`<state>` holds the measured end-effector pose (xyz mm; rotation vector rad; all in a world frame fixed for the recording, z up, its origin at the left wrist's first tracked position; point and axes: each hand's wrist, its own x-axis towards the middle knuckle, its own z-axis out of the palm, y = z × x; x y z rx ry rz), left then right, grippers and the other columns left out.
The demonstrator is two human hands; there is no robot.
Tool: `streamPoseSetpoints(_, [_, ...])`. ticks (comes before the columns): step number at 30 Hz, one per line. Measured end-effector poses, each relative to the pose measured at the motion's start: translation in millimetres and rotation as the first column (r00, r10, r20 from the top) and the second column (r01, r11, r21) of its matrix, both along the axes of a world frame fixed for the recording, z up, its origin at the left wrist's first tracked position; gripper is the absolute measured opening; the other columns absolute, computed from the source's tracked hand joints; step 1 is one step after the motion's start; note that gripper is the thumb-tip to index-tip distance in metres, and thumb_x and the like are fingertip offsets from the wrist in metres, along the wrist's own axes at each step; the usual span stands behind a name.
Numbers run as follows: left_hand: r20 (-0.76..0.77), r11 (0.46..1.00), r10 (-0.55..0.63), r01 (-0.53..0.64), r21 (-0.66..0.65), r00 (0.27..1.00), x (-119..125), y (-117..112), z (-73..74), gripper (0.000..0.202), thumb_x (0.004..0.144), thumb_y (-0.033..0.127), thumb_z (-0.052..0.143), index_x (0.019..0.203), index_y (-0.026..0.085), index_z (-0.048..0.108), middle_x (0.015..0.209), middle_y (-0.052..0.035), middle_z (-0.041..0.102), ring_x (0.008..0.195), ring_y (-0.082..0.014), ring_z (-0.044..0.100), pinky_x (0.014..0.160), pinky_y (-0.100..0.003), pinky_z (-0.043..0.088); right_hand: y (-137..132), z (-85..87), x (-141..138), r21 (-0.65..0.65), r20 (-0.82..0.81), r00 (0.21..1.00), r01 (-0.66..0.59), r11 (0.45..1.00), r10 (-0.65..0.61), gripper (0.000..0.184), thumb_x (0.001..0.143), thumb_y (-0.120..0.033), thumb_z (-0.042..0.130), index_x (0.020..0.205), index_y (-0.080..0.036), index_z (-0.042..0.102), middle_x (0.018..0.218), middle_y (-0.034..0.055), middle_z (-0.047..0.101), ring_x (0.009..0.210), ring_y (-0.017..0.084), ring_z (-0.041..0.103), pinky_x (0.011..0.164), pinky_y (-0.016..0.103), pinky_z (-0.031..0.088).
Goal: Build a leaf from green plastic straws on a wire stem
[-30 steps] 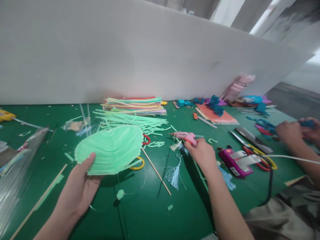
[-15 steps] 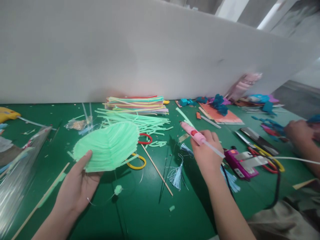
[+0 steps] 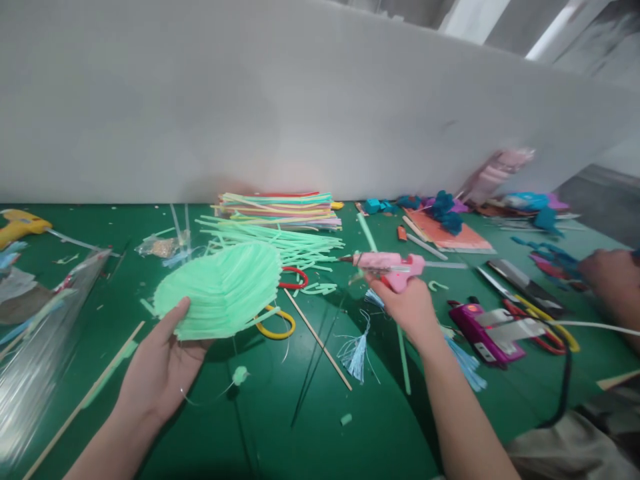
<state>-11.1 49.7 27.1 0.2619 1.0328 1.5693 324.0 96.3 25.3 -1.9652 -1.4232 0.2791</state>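
My left hand [image 3: 163, 373] grips the lower left edge of a mint-green leaf shape [image 3: 220, 290] made of chenille stems, thumb on top, fingers underneath. A small green bead-like piece [image 3: 240, 375] dangles on clear thread below it. In my right hand [image 3: 413, 307] is a pink hot glue gun [image 3: 395, 265], its nozzle pointing left toward the leaf but apart from it. A straight green stem [image 3: 404, 360] shows below my right hand; whether the hand holds it I cannot tell. Red and yellow scissor handles [image 3: 276, 323] lie partly hidden behind the leaf.
Loose green stems [image 3: 310, 247] and a multicoloured bundle [image 3: 280, 208] lie at the back. Blue tassels [image 3: 356, 357], a wooden stick [image 3: 320, 340], and a purple device [image 3: 485, 333] lie around. A yellow glue gun [image 3: 23, 227] is far left. Another person's hand [image 3: 607, 277] is at right.
My right hand has turned the glue gun so its side faces me and its nozzle points left. A green stem has come into view below that hand. The leaf barely moved.
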Motion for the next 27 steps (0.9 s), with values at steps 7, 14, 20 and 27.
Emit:
streamPoseSetpoints(7, [0.016,1.0,0.02,-0.02,0.01,1.0,1,0,3.1,0.034,0.095,0.007,0.043,0.114,0.016,0.069,0.1,-0.0065,0.078,0.076,-0.0147,0.076,0.077,-0.028,0.061,-9,-10.9,-41,-0.016,-0.159,0.978,-0.14,0.99,0.135,0.029,0.07,-0.045,0.061,0.06,-0.019,0.054,0.052,0.0006,0.055,0.048,0.015,0.048,0.047,0.026,0.036])
streamPoseSetpoints(14, [-0.014,0.999,0.001,0.0,0.044,1.0,2,-2,4.7,0.034,0.095,0.006,0.043,0.114,0.017,0.069,0.103,-0.005,0.078,0.079,-0.0134,0.075,0.078,-0.025,0.06,-27,-14.1,-74,0.032,-0.39,0.853,-0.365,0.931,0.347,0.025,0.071,-0.029,0.058,0.055,-0.022,0.04,0.045,-0.0068,0.039,0.043,0.009,0.034,0.041,0.022,0.028])
streamPoseSetpoints(20, [-0.019,0.999,-0.018,0.018,0.032,1.0,2,-2,3.4,0.033,0.095,0.007,0.044,0.114,0.016,0.069,0.104,-0.0046,0.078,0.081,-0.0148,0.075,0.077,-0.026,0.061,-30,-16.8,-79,0.128,-0.329,0.878,-0.323,0.938,0.348,0.031,0.068,-0.025,0.056,0.049,-0.021,0.032,0.045,-0.0069,0.033,0.045,0.007,0.028,0.041,0.021,0.025])
streamPoseSetpoints(27, [-0.015,0.999,-0.036,0.037,0.018,0.999,4,-1,4.5,0.032,0.095,0.008,0.044,0.111,0.015,0.07,0.103,-0.0066,0.078,0.081,-0.0165,0.076,0.076,-0.028,0.062,-31,-21.4,-78,0.153,-0.275,0.888,-0.34,0.928,0.37,0.029,0.068,-0.026,0.056,0.05,-0.021,0.035,0.046,-0.0066,0.035,0.045,0.008,0.031,0.043,0.021,0.028])
